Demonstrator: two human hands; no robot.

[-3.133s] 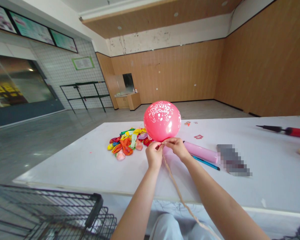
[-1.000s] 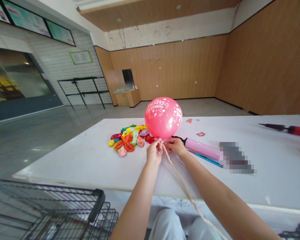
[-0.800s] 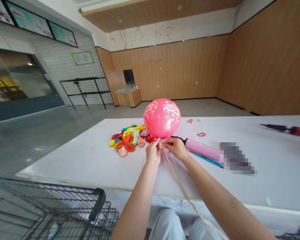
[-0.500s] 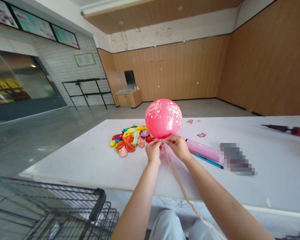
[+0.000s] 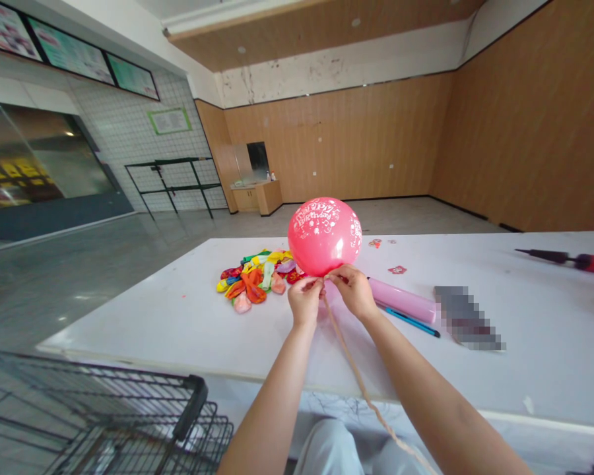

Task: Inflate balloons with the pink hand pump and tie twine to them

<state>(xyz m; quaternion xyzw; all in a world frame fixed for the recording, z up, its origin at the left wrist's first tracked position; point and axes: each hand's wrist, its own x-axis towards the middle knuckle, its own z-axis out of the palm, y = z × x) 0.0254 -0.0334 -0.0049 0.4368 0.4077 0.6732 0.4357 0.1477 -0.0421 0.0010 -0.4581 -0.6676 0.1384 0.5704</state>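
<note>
An inflated pink balloon (image 5: 324, 235) printed with white "Happy Birthday" lettering stands just above the white table (image 5: 188, 330). My left hand (image 5: 304, 301) and my right hand (image 5: 355, 290) meet under it, both pinched closed at the balloon's neck. A tan string (image 5: 357, 377) runs from between my fingers down over the table's near edge toward my lap. The knot itself is hidden by my fingers.
A pile of uninflated coloured balloons (image 5: 255, 278) lies left of my hands. A pink cylinder (image 5: 400, 300) and a blue pen (image 5: 410, 322) lie to the right, a red hand pump (image 5: 581, 261) at far right. A black wire cart (image 5: 109, 422) stands lower left.
The balloon has turned about its neck, so the lettering faces differently. My hands have stayed pinched at the neck with small finger shifts; the string still hangs down.
</note>
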